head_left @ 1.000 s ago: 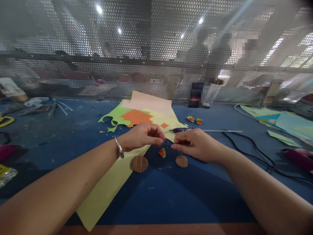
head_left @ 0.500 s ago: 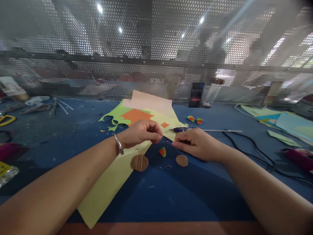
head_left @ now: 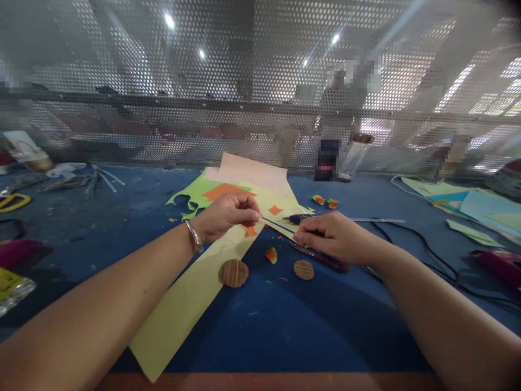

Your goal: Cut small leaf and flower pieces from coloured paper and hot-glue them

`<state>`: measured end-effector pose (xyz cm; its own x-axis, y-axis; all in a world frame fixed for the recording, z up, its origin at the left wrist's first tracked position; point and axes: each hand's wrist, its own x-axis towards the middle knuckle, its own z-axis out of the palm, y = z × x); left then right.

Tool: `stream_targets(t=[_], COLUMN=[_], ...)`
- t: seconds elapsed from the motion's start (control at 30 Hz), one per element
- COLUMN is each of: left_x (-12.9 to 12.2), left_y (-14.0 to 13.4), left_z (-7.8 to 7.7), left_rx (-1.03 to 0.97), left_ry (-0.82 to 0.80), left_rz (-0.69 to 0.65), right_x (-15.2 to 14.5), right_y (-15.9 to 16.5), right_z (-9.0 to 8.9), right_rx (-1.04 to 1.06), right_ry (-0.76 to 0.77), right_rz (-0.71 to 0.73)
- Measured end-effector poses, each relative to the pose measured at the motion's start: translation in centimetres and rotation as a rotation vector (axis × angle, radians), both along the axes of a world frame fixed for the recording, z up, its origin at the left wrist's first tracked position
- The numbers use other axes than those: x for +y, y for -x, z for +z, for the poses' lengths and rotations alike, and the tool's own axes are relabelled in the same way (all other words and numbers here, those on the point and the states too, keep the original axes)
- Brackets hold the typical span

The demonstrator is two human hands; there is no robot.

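My left hand (head_left: 232,217) is pinched closed above the yellow paper strip (head_left: 191,309), at one end of a thin blue strip (head_left: 279,225). The other end runs into my right hand (head_left: 325,236), whose fingers are closed on it, so the strip stretches between both hands. Below my right hand lies a slim dark red tool (head_left: 321,259), partly covered. A dark blue tool with a pointed tip (head_left: 299,218) lies just behind that hand. In front sit a small folded green-and-orange paper piece (head_left: 271,255) and two wooden-looking discs, a larger one (head_left: 234,273) and a smaller one (head_left: 304,269).
Cut green paper (head_left: 185,190), orange paper (head_left: 223,190) and a pale pink sheet (head_left: 252,171) overlap at the back. Two folded paper pieces (head_left: 325,201) lie behind my right hand. A black cable (head_left: 437,260) and blue sheets (head_left: 488,203) are at right; yellow-handled scissors (head_left: 16,202) at left.
My left hand has moved slightly left and up, and the blue strip now shows between the hands. The dark red tool and an orange paper piece below my left hand have come into view.
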<state>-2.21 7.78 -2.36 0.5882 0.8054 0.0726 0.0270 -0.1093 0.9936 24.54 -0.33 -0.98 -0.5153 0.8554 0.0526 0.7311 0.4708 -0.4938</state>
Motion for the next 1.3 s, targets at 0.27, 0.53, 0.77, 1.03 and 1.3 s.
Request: stream_targets(t=[0.27, 0.53, 0.77, 1.03, 1.3], left_x=[0.2, -0.3, -0.4, -0.8, -0.7], left_y=[-0.4, -0.6, -0.9, -1.1, -1.1], left_z=[-0.6, -0.2, -0.2, -0.1, -0.1], left_rx=[-0.005, -0.094, -0.111, -0.103, -0.046], left_ry=[0.153, 0.203, 0.231, 0.228, 0.161], left_rz=[0.155, 0.166, 0.174, 0.237, 0.346], right_x=[0.5, 0.2, -0.1, 0.0, 0.0], right_y=[-0.3, 0.1, 0.4, 0.2, 0.3], right_z=[-0.5, -0.1, 0.1, -0.1, -0.1], right_rx=[-0.151, -0.043, -0.032, -0.018, -0.043], right_ry=[0.026, -0.090, -0.114, -0.129, -0.140], right_rz=[-0.058, -0.118, -0.103, -0.097, -0.099])
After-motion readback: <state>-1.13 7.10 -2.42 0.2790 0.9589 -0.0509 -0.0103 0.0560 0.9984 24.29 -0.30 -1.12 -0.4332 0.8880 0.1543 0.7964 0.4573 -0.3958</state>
